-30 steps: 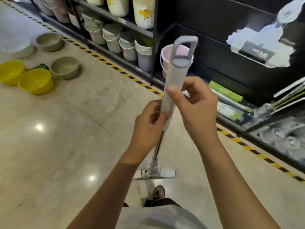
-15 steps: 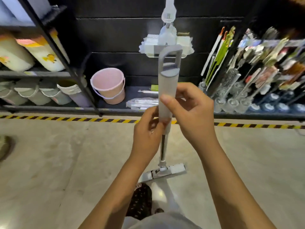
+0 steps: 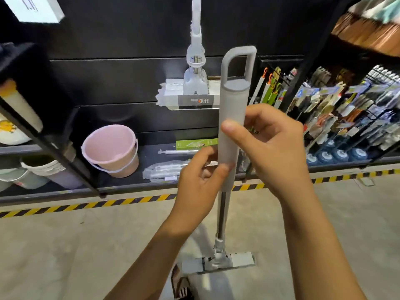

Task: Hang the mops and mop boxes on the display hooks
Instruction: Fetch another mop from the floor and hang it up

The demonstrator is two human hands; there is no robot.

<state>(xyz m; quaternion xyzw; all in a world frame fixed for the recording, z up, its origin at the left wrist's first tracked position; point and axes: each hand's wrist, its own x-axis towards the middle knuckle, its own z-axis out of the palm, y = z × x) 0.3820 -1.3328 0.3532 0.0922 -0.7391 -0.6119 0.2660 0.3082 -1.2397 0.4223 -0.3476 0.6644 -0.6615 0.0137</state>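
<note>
A pale tiled shop floor [image 3: 65,245] fills the lower half of the frame, edged by one yellow-and-black hazard stripe [image 3: 129,201] that runs along the foot of the black display wall [image 3: 119,83] across the top. Dark shelving [image 3: 43,139] stands at the left; at the right a rack of small hanging goods [image 3: 346,109] is too blurred to count.

Two mops show. One hanging mop [image 3: 195,68] is already up on the wall at upper centre, head downward. The other, a grey mop [image 3: 232,131], stands almost upright in the centre, its flat head on the floor at lower centre and its loop handle at the top. One pink bucket [image 3: 111,150] sits on the low shelf at centre left.

The right hand [image 3: 272,148] wraps the grey grip, thumb across its front. The left hand [image 3: 201,180] pinches the grip's lower end between thumb and fingers, just below the right.
</note>
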